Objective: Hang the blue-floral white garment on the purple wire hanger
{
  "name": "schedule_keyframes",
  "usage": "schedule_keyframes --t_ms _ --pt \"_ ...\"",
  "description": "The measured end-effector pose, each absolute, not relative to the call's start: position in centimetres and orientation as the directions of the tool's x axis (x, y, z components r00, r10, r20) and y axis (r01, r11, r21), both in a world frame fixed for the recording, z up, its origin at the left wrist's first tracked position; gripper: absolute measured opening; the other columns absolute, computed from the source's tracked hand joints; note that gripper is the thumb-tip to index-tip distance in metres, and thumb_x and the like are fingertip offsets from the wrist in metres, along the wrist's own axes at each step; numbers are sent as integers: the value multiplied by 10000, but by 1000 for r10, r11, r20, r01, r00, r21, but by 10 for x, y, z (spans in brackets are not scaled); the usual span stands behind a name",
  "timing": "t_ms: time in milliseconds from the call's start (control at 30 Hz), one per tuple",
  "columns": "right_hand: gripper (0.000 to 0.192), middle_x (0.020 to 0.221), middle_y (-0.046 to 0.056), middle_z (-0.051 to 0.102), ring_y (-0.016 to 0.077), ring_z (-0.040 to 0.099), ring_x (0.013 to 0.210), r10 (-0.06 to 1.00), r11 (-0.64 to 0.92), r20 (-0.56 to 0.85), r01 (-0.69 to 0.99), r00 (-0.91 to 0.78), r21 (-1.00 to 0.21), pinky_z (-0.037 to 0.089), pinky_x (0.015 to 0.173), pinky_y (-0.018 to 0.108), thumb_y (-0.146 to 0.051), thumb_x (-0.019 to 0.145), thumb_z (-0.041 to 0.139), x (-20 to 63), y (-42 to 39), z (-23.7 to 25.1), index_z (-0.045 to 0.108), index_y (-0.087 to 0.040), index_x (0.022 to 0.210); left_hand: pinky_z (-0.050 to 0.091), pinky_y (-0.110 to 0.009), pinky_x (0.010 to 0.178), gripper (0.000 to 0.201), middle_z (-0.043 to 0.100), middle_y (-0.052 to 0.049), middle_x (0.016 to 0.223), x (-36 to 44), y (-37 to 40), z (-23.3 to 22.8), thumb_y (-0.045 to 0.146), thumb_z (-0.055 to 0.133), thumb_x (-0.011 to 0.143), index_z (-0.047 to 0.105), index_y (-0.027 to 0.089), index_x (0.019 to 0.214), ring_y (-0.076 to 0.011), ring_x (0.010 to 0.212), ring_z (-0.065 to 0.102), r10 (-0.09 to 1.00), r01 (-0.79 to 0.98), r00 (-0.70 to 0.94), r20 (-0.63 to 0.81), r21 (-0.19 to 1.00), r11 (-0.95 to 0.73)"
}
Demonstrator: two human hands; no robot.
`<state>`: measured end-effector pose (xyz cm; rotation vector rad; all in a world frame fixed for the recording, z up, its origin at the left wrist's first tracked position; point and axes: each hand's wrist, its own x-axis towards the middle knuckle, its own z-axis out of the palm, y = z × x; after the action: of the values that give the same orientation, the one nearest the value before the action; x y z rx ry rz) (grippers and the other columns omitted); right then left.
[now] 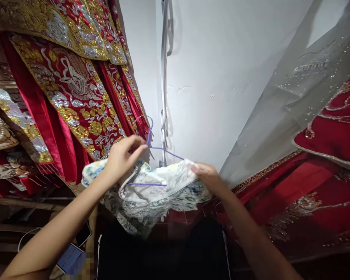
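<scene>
A purple wire hanger sits partly inside a white floral garment, its hook pointing up and its lower bar showing through the neckline. My left hand pinches the hanger at the neck, just under the hook. With my right hand I grip the garment's right shoulder near the end of the hanger's arm. The left part of the garment lies behind my left wrist, and its lower part hangs down in folds.
Red embroidered costumes with gold and silver sequins hang on the left. A red beaded garment and sheer grey fabric are on the right. A metal rail runs up the white wall. A phone-like screen lies lower left.
</scene>
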<state>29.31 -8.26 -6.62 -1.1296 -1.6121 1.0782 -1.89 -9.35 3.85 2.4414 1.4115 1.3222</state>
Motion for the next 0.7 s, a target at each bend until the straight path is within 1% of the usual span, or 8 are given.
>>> schedule_keyframes --t_ms 100,200,267,367,467,533,600,700 --pt "443 841 80 746 272 704 764 975 220 220 -1 38 -975 565 652 350 -582 807 675 304 -75 -61 740 -174 968 394 -443 1040 287 596 -82 1248 -14 -80 30 375 564 912 585 250 1169 -283 1188 519 544 733 127 830 291 -615" --pt "451 802 81 750 278 708 722 962 251 234 -115 143 -961 568 622 366 -587 763 717 315 -59 -52 743 -183 961 396 -468 1038 323 518 -112 1236 -5 -80 -7 404 565 907 502 256 1188 -290 1201 478 472 744 -80 878 368 -558" --pt "436 798 78 751 283 712 730 963 251 229 -167 140 -953 572 625 373 -577 745 739 314 -49 -44 744 -191 946 434 -439 971 398 483 -124 1180 6 -80 -43 450 578 891 426 250 1199 -279 1128 493 518 684 -236 822 519 -513" --pt "441 796 79 749 287 713 748 971 239 235 -194 40 -951 571 634 373 -580 731 751 304 -39 -32 746 -186 930 465 -376 855 494 484 -96 1055 28 -74 -99 513 592 864 352 251 1207 -239 962 525 733 484 -308 606 763 -428" --pt "457 787 77 744 289 707 751 969 236 241 -92 -48 -967 559 623 368 -619 768 695 301 -37 -29 749 -189 910 443 -328 726 311 451 -28 825 45 -70 -140 555 504 898 422 257 934 -206 782 492 876 314 -263 404 894 -318" --pt "463 808 72 745 296 700 796 956 293 292 73 -17 -953 556 664 378 -638 817 628 307 -35 -33 757 -202 905 397 -312 647 369 369 -5 715 50 -72 -157 568 414 927 353 250 752 -194 691 430 904 248 -276 325 933 -260" --pt "452 912 81 749 318 674 952 899 391 432 319 67 -863 541 821 422 -623 853 586 312 -30 -38 772 -218 931 362 -308 613 416 318 -1 678 53 -78 -169 575 378 929 295 243 692 -192 654 385 920 218 -281 272 952 -215" --pt "446 1120 114 715 331 556 1200 748 457 649 603 137 -654 394 1076 503 -568 913 518 297 -16 -40 783 -221 1004 368 -310 634 405 346 -5 685 58 -90 -181 571 397 917 327 242 693 -193 668 389 950 189 -224 219 966 -178"
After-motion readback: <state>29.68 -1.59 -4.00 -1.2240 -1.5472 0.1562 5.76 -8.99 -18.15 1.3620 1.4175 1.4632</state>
